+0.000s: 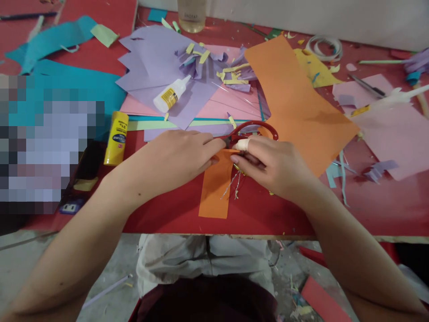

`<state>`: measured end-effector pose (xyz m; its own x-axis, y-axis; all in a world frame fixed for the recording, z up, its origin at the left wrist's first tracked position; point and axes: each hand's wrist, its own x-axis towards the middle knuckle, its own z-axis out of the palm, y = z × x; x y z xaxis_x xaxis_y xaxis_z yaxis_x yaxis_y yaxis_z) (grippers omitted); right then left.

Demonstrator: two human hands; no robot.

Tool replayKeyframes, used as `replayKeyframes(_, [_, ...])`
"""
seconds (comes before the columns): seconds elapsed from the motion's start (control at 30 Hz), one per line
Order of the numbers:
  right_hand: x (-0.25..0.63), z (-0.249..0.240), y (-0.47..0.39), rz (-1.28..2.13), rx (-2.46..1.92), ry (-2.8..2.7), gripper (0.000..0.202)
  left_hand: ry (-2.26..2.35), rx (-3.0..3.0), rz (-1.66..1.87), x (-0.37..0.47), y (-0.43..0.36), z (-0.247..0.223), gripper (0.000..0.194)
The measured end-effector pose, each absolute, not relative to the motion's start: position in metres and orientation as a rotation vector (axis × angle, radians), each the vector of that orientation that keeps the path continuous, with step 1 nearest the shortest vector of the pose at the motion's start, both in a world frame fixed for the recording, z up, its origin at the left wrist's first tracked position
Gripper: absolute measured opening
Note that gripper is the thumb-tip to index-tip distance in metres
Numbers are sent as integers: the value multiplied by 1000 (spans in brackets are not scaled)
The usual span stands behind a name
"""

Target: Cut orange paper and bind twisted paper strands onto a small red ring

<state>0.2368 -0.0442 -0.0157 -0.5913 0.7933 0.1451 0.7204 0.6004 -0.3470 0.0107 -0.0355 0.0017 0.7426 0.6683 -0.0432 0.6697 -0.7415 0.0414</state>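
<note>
An orange paper strip (214, 197) lies near the table's front edge, its top end bent over into a narrow fold. My left hand (187, 152) is closed on the upper left of this strip, fingertips at the fold. At the fold's right end, my right hand (271, 163) pinches the paper between thumb and a forefinger with a white wrap at its tip. Scissors with red handles (256, 125) lie just behind both hands, partly covered by them. Thin twisted strands (236, 185) stick out below my right thumb.
A yellow glue stick (116, 138) stands left of my hands. Behind are a white glue bottle (170, 95), purple paper (150, 58) and a large orange sheet (298, 107). Pink paper (395, 138) and a pen (367, 85) lie right. A clear bottle (191, 15) stands at the back.
</note>
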Motion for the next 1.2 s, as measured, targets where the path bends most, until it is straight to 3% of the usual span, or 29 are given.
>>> replayKeyframes(1.2, [238,-20,-44,388,-1171,-2524,18,1066,2945,-4,9,-34,-3,23])
